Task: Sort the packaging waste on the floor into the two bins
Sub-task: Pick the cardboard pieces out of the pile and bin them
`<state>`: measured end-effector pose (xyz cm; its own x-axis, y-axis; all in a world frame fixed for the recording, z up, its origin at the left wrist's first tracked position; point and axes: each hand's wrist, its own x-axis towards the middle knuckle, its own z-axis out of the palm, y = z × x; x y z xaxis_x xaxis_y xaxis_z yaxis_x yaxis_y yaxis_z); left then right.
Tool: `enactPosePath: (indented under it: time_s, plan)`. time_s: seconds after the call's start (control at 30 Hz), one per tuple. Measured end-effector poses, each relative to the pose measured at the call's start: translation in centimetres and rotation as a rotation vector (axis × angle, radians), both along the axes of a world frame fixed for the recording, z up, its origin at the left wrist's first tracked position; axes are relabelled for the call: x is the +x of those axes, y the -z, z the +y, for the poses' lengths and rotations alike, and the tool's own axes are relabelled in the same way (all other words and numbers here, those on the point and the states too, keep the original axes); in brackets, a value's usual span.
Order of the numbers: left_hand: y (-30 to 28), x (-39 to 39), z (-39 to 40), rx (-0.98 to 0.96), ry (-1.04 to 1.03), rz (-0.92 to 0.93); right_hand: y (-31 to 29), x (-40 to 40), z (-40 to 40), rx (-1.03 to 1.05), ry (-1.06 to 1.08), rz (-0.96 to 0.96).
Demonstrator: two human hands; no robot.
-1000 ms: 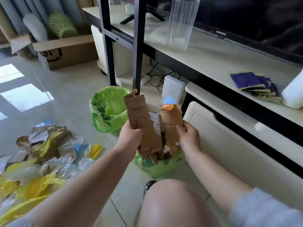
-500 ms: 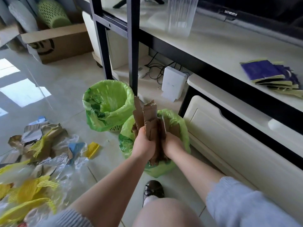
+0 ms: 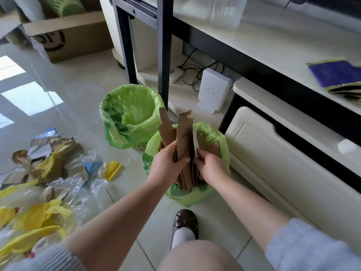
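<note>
Two bins lined with green plastic bags stand on the tiled floor. The far bin (image 3: 130, 116) looks empty. Over the near bin (image 3: 213, 137) I hold a bundle of torn brown cardboard pieces (image 3: 183, 137) upright, its lower end down inside the bag. My left hand (image 3: 167, 165) grips the bundle from the left. My right hand (image 3: 210, 167) clamps it from the right. A pile of packaging waste (image 3: 43, 180) lies on the floor at the left: yellow foam netting, clear plastic film, brown paper and blue scraps.
A cream cabinet drawer (image 3: 277, 163) stands just right of the near bin. Black shelf legs (image 3: 163, 55) rise behind the bins, with a white box (image 3: 213, 90) and cables. A cardboard box (image 3: 66, 36) sits at the back left. My shoe (image 3: 184, 222) is planted in front of the near bin.
Both hands have brought the two cardboard halves together into one bundle and lowered it from chest height down into the near bin. The view tilted downward.
</note>
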<state>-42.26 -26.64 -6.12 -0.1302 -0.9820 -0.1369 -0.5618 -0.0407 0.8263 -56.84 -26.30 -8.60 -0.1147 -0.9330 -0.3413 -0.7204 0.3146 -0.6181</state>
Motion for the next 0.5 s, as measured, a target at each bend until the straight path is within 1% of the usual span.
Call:
enactPosePath:
  time_s: [0.1,0.13,0.2,0.27,0.3,0.37,0.43,0.5]
  plan:
    - [0.1,-0.7,-0.4,-0.023,-0.017,-0.08,0.4,0.7,-0.3,0.032,0.006,0.055]
    - [-0.1,-0.7,-0.5,-0.007,-0.01,-0.067,0.0,0.9,-0.4,0.038,0.019,0.056]
    - [-0.6,0.1,-0.3,0.086,-0.043,0.093,-0.7,0.8,-0.6,0.015,0.057,0.032]
    - [-1.4,2.2,0.6,0.162,-0.113,0.256,-1.6,0.8,0.0,-0.089,0.122,-0.028]
    - [-1.7,3.6,1.2,0.175,-0.139,0.291,-2.2,1.1,0.5,-0.169,0.149,-0.035]
    - [-2.6,7.2,2.7,0.182,-0.187,0.287,-4.3,2.3,1.9,-0.325,0.162,-0.028]
    - [-3.6,11.1,4.3,0.173,-0.281,0.286,-6.6,4.6,3.0,-0.483,0.107,-0.029]
    - [-4.7,15.4,6.1,0.173,-0.378,0.303,-8.7,7.9,3.8,-0.55,0.013,-0.069]
